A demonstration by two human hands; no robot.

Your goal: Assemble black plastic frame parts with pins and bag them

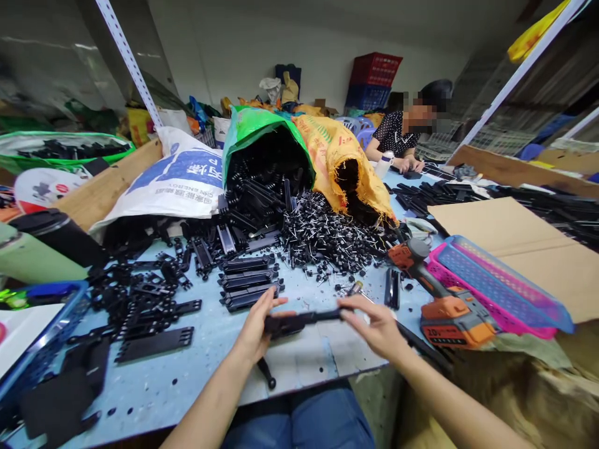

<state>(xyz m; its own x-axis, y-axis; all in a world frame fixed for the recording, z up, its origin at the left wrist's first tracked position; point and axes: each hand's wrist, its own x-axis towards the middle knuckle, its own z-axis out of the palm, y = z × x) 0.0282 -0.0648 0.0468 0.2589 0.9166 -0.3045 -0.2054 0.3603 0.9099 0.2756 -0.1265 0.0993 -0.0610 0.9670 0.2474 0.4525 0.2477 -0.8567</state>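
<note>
Black and long, apparently plastic, one part [304, 321] spans the space between two bare hands above the table's near edge. The left hand [256, 324] grasps its broader end, fingers partly extended; the right hand [377, 324] pinches the slimmer end between thumb and fingers. One thin rod with a rounded tip [267, 374] juts below the left hand; whether it joins the part cannot be told.

Just beyond lies one row of ridged, narrow black pieces [248, 290], about four, side by side on the smooth, pale blue table [187, 380]. Right of them sit one narrow, glossy black piece [392, 289] and one orange-and-black cordless power tool [440, 299]. Two perforated plastic baskets, one blue [510, 280] resting in one pink [435, 268], stand beside the tool, near creased brown cardboard [519, 240].

To the left spreads a loose heap of small black fittings [145, 293], too many to count, with one flat toothed plate [154, 346] nearer. Behind the row, metal-shanked, black-headed pieces [327, 237] form a bristling mound before three woven-looking sacks: white-and-blue [173, 178], green [262, 128], and frayed orange [337, 153]. Farther right, one person [397, 134] in dotted clothing leans over the table, both hands together.
</note>
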